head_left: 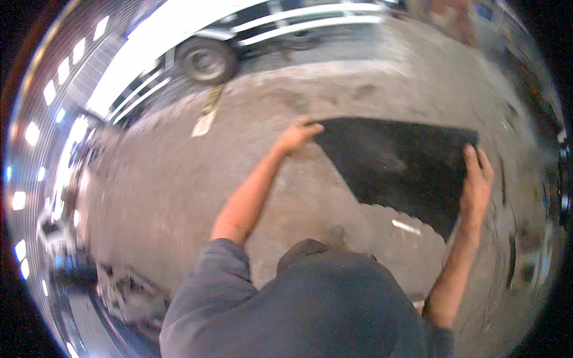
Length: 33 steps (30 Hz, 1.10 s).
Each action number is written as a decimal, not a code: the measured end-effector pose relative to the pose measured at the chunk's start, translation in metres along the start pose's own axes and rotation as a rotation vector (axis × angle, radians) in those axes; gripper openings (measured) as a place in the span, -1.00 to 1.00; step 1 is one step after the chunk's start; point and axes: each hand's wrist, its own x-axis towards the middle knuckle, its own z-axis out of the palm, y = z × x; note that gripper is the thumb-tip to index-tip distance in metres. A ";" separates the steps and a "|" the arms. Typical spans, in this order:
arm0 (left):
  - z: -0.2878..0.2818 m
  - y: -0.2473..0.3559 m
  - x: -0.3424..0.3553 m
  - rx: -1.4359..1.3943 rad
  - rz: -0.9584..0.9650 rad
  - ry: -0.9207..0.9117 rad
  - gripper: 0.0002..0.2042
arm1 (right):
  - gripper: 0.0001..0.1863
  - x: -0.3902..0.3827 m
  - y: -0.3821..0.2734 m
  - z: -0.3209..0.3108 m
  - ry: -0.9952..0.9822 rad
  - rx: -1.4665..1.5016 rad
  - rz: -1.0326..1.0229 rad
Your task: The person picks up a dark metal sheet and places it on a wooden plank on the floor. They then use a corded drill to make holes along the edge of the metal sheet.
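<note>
Between my two hands I hold a black flat sheet [400,161], wide at the far side, with a wavy, scalloped lower edge. Its material I cannot make out. My left hand [296,135] is closed on the sheet's far left corner, thumb and fingers pinching the edge. At the right edge, near the far right corner, my right hand [476,179] grips with its fingers lying over the dark surface. The sheet is held out in front of my body above the concrete floor. Motion smears the picture a little.
A white truck [250,27] with a dark wheel [206,61] stands at the far left. On the concrete floor [179,179] lie a yellow-and-white strip [208,113] and a small white piece [406,227]. Blurred machine parts [131,295] sit at the lower left.
</note>
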 end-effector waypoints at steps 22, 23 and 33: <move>-0.172 0.141 -0.120 -0.830 0.641 0.336 -0.73 | -0.33 0.103 -0.112 0.088 -0.340 0.676 -0.131; -0.172 0.150 -0.125 -0.750 0.600 0.448 -0.72 | -0.32 0.118 -0.105 0.097 -0.366 0.609 -0.201; -0.149 0.064 -0.167 -0.852 0.292 0.662 -0.69 | -0.37 0.081 -0.076 0.157 -0.608 0.561 -0.036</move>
